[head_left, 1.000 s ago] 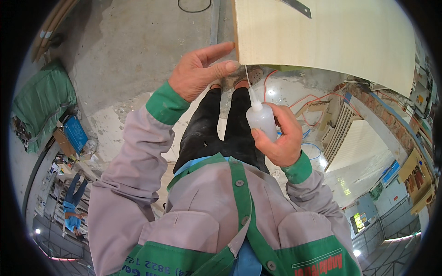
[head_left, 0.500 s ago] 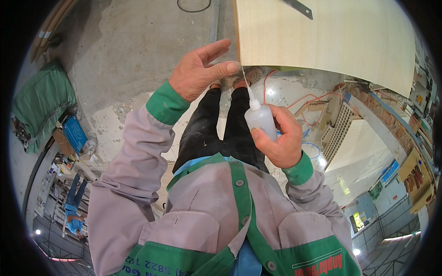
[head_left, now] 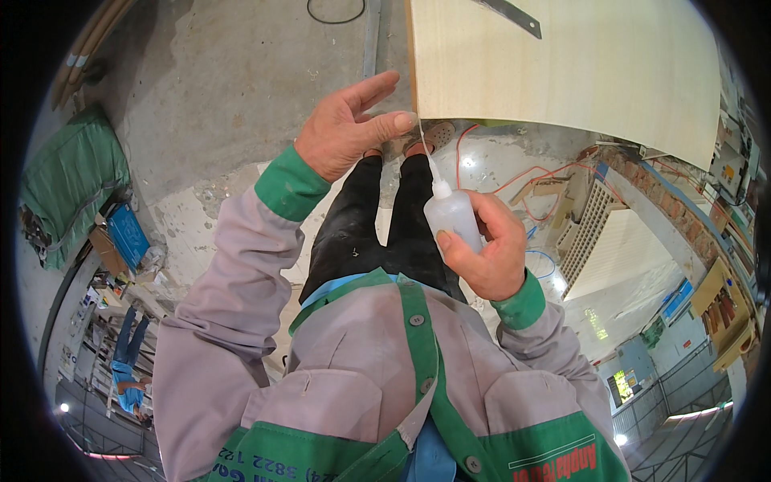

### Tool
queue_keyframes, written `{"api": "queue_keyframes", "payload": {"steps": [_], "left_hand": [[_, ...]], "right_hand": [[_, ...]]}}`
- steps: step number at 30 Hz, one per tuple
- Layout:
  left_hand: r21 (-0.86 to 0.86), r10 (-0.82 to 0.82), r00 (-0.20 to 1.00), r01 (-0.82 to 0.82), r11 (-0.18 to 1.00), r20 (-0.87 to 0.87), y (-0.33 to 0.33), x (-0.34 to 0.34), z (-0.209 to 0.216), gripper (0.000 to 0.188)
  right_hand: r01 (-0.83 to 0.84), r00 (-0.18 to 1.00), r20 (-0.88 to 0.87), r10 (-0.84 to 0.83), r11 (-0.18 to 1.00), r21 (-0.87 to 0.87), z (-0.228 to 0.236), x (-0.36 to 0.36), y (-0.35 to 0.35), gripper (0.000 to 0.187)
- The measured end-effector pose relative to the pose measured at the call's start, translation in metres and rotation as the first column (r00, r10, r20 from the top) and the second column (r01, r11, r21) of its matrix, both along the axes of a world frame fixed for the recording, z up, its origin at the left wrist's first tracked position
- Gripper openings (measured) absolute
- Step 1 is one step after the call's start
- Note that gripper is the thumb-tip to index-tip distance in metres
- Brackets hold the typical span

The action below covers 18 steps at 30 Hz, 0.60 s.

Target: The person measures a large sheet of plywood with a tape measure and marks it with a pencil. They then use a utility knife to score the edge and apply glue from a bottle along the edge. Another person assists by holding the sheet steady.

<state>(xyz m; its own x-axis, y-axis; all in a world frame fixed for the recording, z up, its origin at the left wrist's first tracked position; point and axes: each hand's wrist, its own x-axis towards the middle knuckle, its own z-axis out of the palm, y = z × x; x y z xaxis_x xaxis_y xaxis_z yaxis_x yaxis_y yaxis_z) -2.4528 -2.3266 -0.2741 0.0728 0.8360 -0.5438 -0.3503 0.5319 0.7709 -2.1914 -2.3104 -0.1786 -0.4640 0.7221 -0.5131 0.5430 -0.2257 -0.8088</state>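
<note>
My right hand (head_left: pixel 491 245) is wrapped round a translucent white squeeze bottle (head_left: pixel 451 215). From its cap a long thin nozzle (head_left: pixel 429 153) points up toward the near left corner of a pale wooden board (head_left: pixel 554 72). My left hand (head_left: pixel 349 124) is held beside that corner with its fingers stretched out and nothing seen in them. The left thumb is close to the nozzle's tip; whether it touches the tip or the board's edge I cannot tell.
A metal square or ruler (head_left: pixel 514 16) lies on the board. Orange hose (head_left: pixel 514 178) snakes over the stained floor to the right. At the left sits a green cover (head_left: pixel 76 185) beside a blue box (head_left: pixel 128 229). Another person in blue (head_left: pixel 128 369) is far off at the left.
The bottle has shifted very slightly left and down in view, and the board's corner sits slightly lower. Both hands keep nearly the same pose.
</note>
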Motion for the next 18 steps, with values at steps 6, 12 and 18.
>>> {"api": "queue_keyframes", "payload": {"steps": [6,12,18], "left_hand": [[-0.011,0.002,1.0,-0.002,1.0,0.002,0.0001,-0.0008,0.0023,0.106],[-0.028,0.031,0.999,-0.032,0.999,-0.042,-0.0017,0.0029,0.0078,0.088],[-0.001,-0.013,0.998,0.013,1.0,-0.065,0.0002,-0.0014,0.003,0.106]], "right_hand": [[0.033,0.999,-0.01,-0.033,0.999,-0.016,0.0006,0.0007,-0.0024,0.045],[0.041,0.999,-0.001,-0.041,0.999,-0.03,0.0006,0.0021,-0.0036,0.044],[0.084,0.996,-0.005,-0.084,0.996,-0.042,0.0004,0.001,-0.0048,0.043]]}}
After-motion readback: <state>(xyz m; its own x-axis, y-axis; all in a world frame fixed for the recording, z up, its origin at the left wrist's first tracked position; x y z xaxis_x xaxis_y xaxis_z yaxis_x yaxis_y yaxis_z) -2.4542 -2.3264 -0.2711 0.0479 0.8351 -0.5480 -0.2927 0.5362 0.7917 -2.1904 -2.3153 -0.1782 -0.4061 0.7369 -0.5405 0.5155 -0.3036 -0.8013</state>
